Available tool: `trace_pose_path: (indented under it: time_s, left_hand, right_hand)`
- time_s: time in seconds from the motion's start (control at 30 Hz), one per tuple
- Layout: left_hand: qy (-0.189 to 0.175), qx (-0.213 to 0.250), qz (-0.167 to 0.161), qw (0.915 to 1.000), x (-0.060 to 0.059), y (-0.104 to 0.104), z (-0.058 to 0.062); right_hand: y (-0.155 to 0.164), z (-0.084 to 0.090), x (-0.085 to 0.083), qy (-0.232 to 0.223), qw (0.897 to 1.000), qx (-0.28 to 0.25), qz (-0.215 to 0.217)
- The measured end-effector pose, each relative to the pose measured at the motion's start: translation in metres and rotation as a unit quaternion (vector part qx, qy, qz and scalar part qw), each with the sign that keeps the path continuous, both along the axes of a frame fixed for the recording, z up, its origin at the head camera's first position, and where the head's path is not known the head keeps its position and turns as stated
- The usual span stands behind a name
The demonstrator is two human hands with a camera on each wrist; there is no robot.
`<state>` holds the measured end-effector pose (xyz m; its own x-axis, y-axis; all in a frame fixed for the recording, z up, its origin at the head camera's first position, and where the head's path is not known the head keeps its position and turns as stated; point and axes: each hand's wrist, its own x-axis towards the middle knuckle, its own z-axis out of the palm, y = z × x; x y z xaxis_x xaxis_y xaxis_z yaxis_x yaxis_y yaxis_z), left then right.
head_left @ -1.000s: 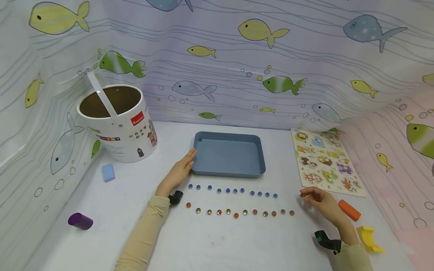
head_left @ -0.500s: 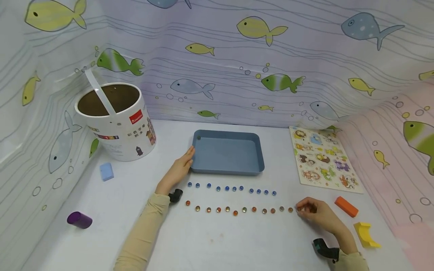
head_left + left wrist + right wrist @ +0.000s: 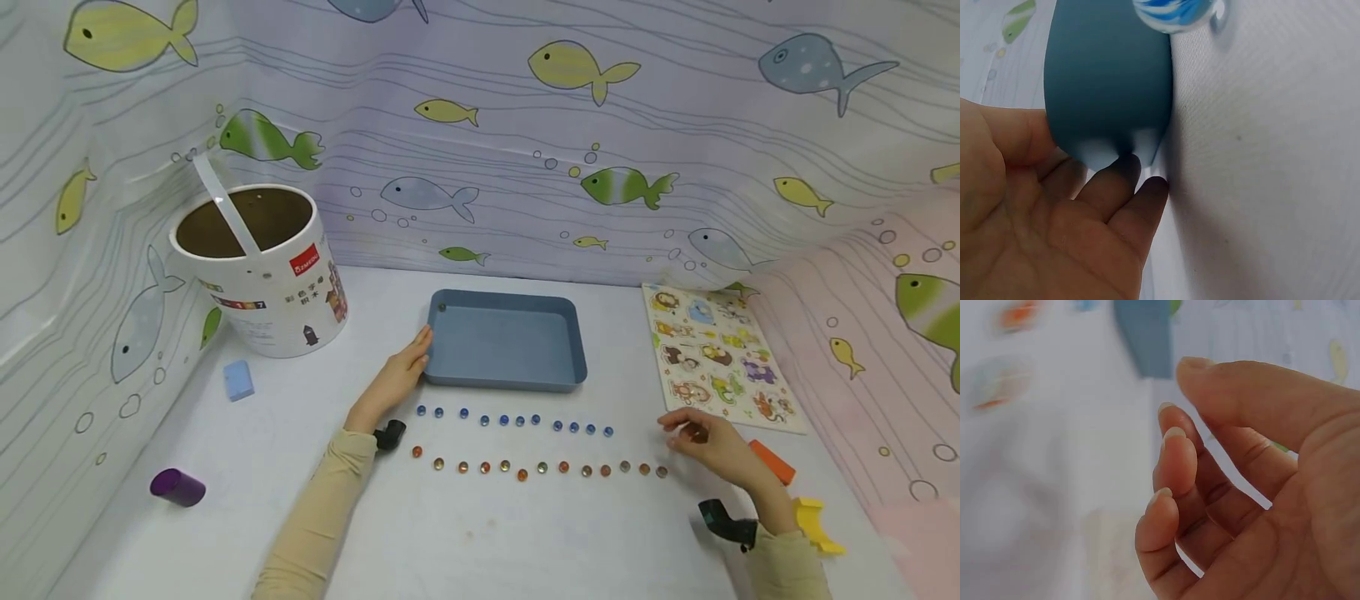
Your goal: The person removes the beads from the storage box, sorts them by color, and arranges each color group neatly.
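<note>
A person's left hand (image 3: 392,382) rested with straight fingers against the left edge of a blue tray (image 3: 507,340), while the right hand (image 3: 712,446), fingers loosely curled and holding nothing, hovered just beyond the right end of 2 marble rows (image 3: 538,468).

- Head view — high, looking forward and down across the white table (image 3: 480,533)
- Wrist views sit close at the palms; all three share the blue rectangular plastic tray (image 3: 504,340)

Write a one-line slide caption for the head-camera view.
Two marble rows lie before a blue tray; left hand touches it, right hand hovers empty.
</note>
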<state>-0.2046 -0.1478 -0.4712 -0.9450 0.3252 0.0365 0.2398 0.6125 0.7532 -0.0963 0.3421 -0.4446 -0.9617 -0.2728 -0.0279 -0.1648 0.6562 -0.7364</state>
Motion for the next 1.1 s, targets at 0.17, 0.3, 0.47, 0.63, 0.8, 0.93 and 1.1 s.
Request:
trace_pose_path:
  time_s: [0.17,0.3,0.47,0.63,0.8,0.93,1.1]
  left_hand:
    - [0.0,0.004,0.003,1.0,0.0,0.0,0.0]
    - [-0.009,0.004,0.01,0.9999,0.0,0.001,-0.001]
    - [-0.015,0.005,0.011,0.9998,0.001,0.002,-0.002]
    - [-0.011,0.007,0.015,0.9998,0.0,0.003,-0.001]
    - [-0.003,0.005,0.014,0.9999,0.0,0.002,-0.001]
    - [-0.005,0.005,0.013,0.9999,0.001,0.001,0.0]
    - [-0.003,0.01,0.011,0.9999,0.001,0.0,-0.001]
  right_hand:
    - [-0.023,0.033,-0.047,0.034,0.998,-0.016,0.042]
    - [-0.054,0.056,-0.089,0.019,0.998,-0.011,0.065]
    - [-0.098,0.07,-0.136,0.008,0.994,-0.02,0.106]
    - [-0.141,0.072,-0.171,-0.003,0.991,-0.048,0.128]
    - [-0.179,0.063,-0.199,-0.03,0.985,-0.099,0.135]
    - [-0.208,0.053,-0.215,-0.036,0.984,-0.102,0.141]
    - [-0.238,0.039,-0.23,-0.048,0.983,-0.104,0.14]
